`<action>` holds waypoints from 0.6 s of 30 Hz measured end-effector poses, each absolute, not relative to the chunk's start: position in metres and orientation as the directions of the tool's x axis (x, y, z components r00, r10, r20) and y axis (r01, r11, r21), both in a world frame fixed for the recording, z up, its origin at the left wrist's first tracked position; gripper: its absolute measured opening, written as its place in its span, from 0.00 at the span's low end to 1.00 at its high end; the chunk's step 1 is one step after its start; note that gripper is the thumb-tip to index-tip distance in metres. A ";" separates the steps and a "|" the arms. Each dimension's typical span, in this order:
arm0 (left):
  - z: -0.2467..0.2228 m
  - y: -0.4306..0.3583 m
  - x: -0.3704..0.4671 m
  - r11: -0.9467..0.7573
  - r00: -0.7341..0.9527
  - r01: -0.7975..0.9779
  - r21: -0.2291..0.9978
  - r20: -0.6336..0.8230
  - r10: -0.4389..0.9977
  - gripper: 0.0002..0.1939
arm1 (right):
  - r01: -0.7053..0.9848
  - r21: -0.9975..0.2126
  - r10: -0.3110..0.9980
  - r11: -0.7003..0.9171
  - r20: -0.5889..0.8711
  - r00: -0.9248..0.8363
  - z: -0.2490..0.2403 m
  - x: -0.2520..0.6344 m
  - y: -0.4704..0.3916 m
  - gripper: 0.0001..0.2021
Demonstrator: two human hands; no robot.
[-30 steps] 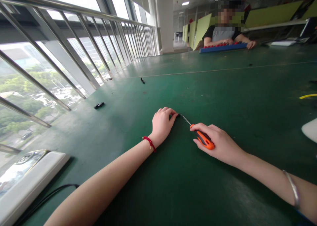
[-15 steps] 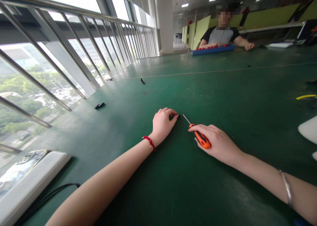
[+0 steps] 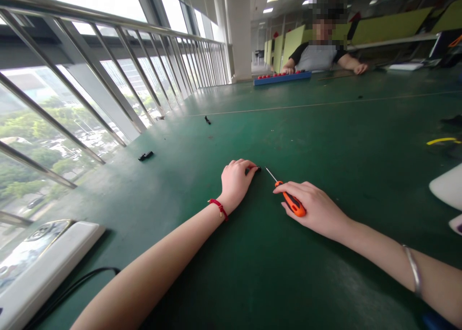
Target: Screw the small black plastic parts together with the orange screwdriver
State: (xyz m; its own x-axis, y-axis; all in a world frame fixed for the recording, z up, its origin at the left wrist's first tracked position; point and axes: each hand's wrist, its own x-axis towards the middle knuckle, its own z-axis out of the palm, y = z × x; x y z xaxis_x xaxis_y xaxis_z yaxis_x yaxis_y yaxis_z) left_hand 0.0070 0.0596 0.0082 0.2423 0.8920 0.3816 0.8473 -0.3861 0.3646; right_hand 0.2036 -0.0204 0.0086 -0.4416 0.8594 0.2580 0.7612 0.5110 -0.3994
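Note:
Between the thumb and forefinger of my left hand [image 3: 235, 183] is pinched a small black piece [image 3: 259, 169], too small to name, close to the green tabletop [image 3: 231, 253]. My right hand [image 3: 314, 207] is wrapped round the orange and black handle of a screwdriver [image 3: 294, 204]. Its thin metal shaft points up and left, and the tip ends a short gap to the right of the black piece, apart from it. The palm hides part of the handle.
Small black parts [image 3: 146, 156] lie at the left, another [image 3: 207, 120] farther back. A white power strip-like box [image 3: 65, 262] and black cable [image 3: 86, 273] sit front left. Across the table, a person [image 3: 317, 55] touches a blue tray [image 3: 283, 79]. A metal railing [image 3: 119, 26] borders the left.
The blue tray across the table has slid left, with the other person's hand following it. My hands and the screwdriver stay nearly the same; the view has shifted slightly.

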 end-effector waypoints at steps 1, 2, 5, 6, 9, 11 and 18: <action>0.008 0.059 0.007 -0.389 0.244 0.847 0.361 0.385 0.890 0.10 | 0.762 -0.396 0.859 0.512 0.258 -0.442 0.009 0.203 -0.020 0.18; 0.009 0.059 0.007 -0.390 0.244 0.848 0.359 0.388 0.889 0.10 | 0.763 -0.393 0.858 0.514 0.261 -0.443 0.009 0.203 -0.020 0.18; 0.010 0.058 0.007 -0.384 0.240 0.852 0.355 0.387 0.890 0.11 | 0.761 -0.380 0.849 0.527 0.283 -0.447 0.009 0.203 -0.020 0.18; 0.010 0.058 0.007 -0.383 0.239 0.854 0.353 0.387 0.890 0.11 | 0.759 -0.376 0.846 0.531 0.291 -0.448 0.008 0.203 -0.020 0.18; 0.011 0.058 0.007 -0.383 0.240 0.856 0.349 0.387 0.890 0.11 | 0.752 -0.377 0.839 0.540 0.308 -0.448 0.008 0.203 -0.020 0.18; 0.010 0.059 0.007 -0.384 0.240 0.854 0.351 0.391 0.889 0.10 | 0.748 -0.381 0.838 0.543 0.307 -0.452 0.007 0.203 -0.020 0.17; 0.009 0.059 0.007 -0.395 0.222 0.833 0.388 0.421 0.880 0.10 | 0.750 -0.387 0.843 0.536 0.285 -0.456 0.007 0.204 -0.020 0.17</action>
